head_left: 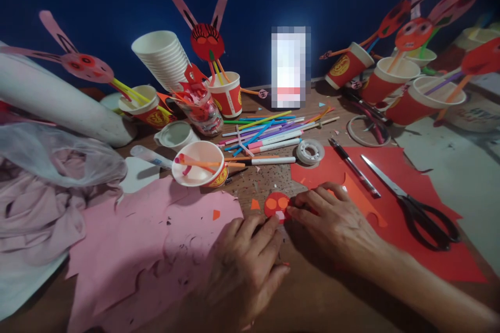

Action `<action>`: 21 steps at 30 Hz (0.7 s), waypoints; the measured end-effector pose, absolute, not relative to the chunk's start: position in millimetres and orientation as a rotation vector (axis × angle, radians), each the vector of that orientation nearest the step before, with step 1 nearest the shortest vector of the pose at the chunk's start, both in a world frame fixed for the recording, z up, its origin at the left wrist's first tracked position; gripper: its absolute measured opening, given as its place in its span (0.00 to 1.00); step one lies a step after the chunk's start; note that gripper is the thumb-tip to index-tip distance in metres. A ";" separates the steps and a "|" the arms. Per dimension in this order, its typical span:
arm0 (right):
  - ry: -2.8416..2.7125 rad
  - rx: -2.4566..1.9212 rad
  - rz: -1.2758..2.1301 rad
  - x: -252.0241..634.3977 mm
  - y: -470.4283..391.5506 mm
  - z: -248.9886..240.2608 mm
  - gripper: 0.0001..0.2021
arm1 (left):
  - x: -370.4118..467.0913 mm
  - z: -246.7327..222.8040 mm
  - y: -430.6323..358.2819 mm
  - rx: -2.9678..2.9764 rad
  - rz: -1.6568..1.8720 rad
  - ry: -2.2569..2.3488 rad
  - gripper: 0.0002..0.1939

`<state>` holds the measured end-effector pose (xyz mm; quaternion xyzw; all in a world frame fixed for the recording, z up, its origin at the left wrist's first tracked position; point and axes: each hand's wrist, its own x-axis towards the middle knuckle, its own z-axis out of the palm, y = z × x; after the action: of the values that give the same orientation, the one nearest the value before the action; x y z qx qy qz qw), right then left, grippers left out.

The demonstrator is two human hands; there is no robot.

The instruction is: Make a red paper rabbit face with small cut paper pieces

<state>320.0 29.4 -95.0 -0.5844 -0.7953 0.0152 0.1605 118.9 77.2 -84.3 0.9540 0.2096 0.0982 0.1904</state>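
Observation:
A small red paper circle (272,212) lies on the table between my hands, with two orange ovals on its upper half and a pale pink piece (279,215) near its lower edge. My right hand (332,213) has its fingertips on the circle's right edge, fingers together and bent, holding it. From below, my left hand (250,260) reaches the circle's lower edge with its forefinger by the pink piece; its thumb is held apart and its palm faces down. Orange scraps (255,204) lie left of the circle.
Black-handled scissors (414,208) and a pen (353,166) lie on red paper (437,250) at right. Pink sheets (128,239) spread at left. Behind are a tape roll (310,152), several straws and markers, a paper cup (199,166), and rabbit-faced cup figures (207,41).

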 end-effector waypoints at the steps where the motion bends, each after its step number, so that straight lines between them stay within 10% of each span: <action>1: -2.268 -1.672 0.046 320.0 29.4 -94.7 0.08 | 119.2 -84.4 77.2 2.683 0.267 0.587 0.16; 21: -2.217 -1.566 0.088 317.4 28.0 -92.9 0.09 | 120.3 -84.9 74.7 2.718 0.266 0.615 0.16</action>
<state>317.4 28.0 -92.9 -0.5636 -0.7979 0.0316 0.2115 120.3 74.7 -84.9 0.9568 0.2164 0.0936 0.1702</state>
